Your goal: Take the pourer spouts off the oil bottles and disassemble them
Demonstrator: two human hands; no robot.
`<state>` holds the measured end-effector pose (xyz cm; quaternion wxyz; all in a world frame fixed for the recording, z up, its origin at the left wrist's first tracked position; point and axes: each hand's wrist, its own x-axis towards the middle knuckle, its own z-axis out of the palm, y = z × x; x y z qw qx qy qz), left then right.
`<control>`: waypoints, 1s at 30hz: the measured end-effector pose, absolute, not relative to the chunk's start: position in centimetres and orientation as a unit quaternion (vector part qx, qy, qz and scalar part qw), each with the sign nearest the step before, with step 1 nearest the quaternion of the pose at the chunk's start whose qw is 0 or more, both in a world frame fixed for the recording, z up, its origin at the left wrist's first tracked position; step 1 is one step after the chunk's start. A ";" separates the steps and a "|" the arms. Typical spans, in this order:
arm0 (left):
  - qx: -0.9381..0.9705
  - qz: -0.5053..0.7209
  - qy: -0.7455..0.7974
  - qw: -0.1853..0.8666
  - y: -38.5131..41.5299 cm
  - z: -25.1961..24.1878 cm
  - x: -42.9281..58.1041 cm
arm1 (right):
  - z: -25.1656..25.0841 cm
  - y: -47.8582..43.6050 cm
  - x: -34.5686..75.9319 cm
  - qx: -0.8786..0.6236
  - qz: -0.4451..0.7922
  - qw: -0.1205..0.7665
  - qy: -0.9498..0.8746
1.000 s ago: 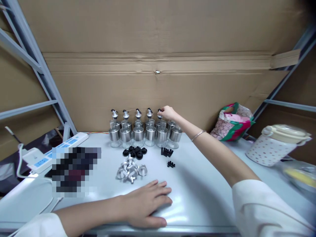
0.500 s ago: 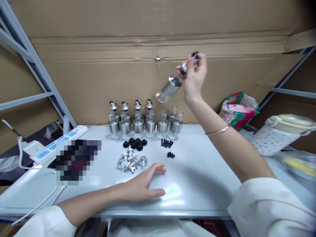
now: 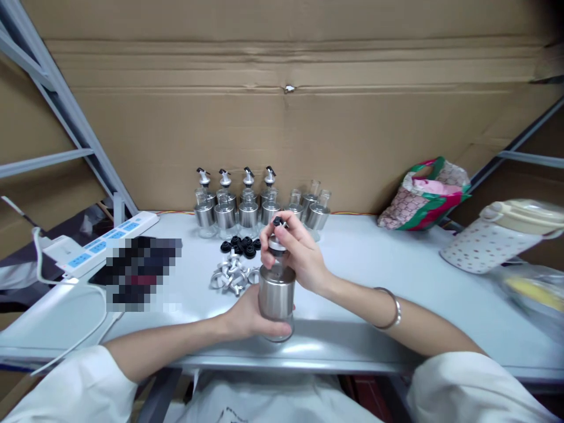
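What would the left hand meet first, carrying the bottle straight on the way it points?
Likely the right forearm, which crosses the line of the left hand and bottle; relative height is unclear.

Both forearms point(image 3: 174, 339) angle inward, left hand point(image 3: 247, 317) curled low, right hand point(image 3: 305, 256) closed above it.

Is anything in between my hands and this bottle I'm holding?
Nothing visible: the left hand grips the bottle near its base, the right hand near its top. The loose metal parts lie beyond the left hand.
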<state>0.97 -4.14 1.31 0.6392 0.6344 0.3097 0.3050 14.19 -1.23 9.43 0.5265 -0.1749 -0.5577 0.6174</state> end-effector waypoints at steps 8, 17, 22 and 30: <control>0.644 0.351 0.411 0.542 -5.6 1.2 2.9 | 7.9 -3.7 15.5 -0.288 0.549 0.580 -0.528; 0.626 0.362 0.392 0.569 -6.3 1.5 3.2 | 6.6 -4.6 15.5 -0.267 0.445 0.611 -0.598; 0.632 0.335 0.388 0.582 -6.3 1.9 3.1 | 6.9 -4.4 15.6 -0.243 0.501 0.592 -0.583; 0.662 0.281 0.344 0.603 -6.2 2.4 2.7 | 7.4 -4.2 15.9 -0.249 0.540 0.567 -0.570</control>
